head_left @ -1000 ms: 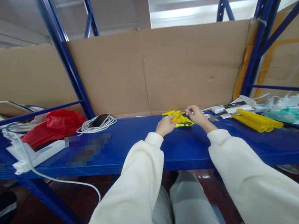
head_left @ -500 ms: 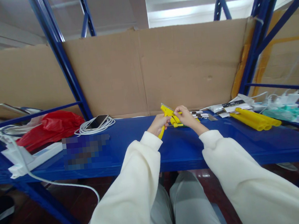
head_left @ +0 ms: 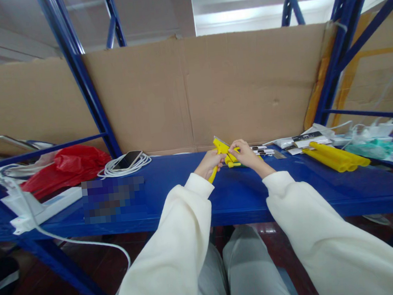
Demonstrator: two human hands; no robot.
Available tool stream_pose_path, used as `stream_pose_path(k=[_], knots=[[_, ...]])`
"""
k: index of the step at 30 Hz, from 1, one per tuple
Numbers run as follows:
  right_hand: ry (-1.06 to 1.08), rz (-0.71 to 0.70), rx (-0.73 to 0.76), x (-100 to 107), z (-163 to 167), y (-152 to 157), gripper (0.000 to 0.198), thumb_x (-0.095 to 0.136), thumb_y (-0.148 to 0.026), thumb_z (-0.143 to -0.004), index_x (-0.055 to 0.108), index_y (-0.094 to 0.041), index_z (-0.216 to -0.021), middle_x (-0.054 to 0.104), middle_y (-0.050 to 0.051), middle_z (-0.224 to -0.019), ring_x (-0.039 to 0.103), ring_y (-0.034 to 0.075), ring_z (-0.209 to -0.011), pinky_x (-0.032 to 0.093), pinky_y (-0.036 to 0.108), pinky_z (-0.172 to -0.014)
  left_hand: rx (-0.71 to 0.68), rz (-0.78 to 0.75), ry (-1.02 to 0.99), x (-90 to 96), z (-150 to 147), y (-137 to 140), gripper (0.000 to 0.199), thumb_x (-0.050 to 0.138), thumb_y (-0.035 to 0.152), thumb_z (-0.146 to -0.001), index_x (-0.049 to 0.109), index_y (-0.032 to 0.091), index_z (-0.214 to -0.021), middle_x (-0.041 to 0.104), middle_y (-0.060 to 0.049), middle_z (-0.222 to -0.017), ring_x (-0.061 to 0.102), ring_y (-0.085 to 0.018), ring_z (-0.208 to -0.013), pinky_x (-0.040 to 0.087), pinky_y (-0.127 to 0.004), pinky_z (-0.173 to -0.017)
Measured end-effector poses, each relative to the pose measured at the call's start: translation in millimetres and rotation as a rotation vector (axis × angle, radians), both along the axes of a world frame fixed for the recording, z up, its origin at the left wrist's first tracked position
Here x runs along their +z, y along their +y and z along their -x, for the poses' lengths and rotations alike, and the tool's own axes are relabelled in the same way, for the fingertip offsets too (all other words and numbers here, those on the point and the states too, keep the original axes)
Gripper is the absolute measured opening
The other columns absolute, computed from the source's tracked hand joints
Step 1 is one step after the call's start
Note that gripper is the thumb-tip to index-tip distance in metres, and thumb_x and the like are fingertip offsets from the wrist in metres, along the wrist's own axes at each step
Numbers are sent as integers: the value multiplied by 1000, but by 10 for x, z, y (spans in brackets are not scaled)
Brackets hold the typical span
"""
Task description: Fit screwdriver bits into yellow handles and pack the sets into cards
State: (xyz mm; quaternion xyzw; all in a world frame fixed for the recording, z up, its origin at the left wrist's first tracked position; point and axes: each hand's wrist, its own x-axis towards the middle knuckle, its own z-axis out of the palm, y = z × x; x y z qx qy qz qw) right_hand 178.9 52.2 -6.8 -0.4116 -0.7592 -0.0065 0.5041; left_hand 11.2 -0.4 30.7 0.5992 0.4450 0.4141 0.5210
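Right hand [head_left: 248, 155] has moved leftward since the frame of one second ago, from a clear gap to the head of the yellow scraper [head_left: 220, 147]; the scraper's handle now shows below the left hand [head_left: 208, 164]. Against the half-second frame, little has changed.

State of hands: the left is wrapped around the scraper. The right has its fingertips drawn together at the right side of the head; whether anything sits between them is too small to tell.

Position: the scraper is held over the far part of the blue tabletop [head_left: 176, 191], right of the middle of the far edge. Its long axis runs through the left fist, handle end toward the near edge and slightly left, head toward the far edge. The head lies between the hands; the left holds it, the right meets it from the side.

Adjacent: a yellow piece [head_left: 233, 165] lies beneath the hands, with small flat pieces [head_left: 262, 151] beyond the right hand. Yellow tubes [head_left: 336, 158] lie toward the tabletop's right end.
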Motion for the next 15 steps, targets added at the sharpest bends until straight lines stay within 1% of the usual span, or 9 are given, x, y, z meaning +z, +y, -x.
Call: stream_pose_path(k=[3,5,8,12,15], knots=[[72,28,-3,-29,-6,31,16,63,-36,-80,58,-22,-74,61,6,-87,56,24,-94,43,44,-92,-17,-7,-6,13,9,-19,22,49,4,-84,46,17,-66,41,8,-49,32,-3,-35,24,-17,-38],[161,67,-4,-55,-4,41,19,67,-38,-77,58,-22,-82,61,7,-94,57,24,-97,45,43,-91,-25,-5,-19,20,19,-27,20,50,4,-83,47,16,-68,42,8,-50,32,-3,-35,24,-16,-38],[300,155,53,-92,5,35,32,70,-40,-74,57,-23,-99,61,8,-108,57,23,-105,48,41,-90,-41,15,-28,37,37,-44,20,49,3,-84,46,17,-69,41,8,-50,32,-3,-34,23,-16,-37],[408,273,152,-112,23,18,41,69,-38,-74,55,-25,-110,61,7,-118,55,23,-115,47,42,-96,-73,46,-31,64,60,-67,20,46,2,-85,47,17,-73,41,9,-50,31,-3,-33,23,-16,-36],[436,314,181,-100,31,5,45,71,-37,-73,55,-25,-114,58,9,-127,53,23,-121,43,44,-103,-87,68,-41,68,78,-60,19,46,3,-85,47,17,-73,41,9,-51,30,-3,-32,23,-16,-35]])
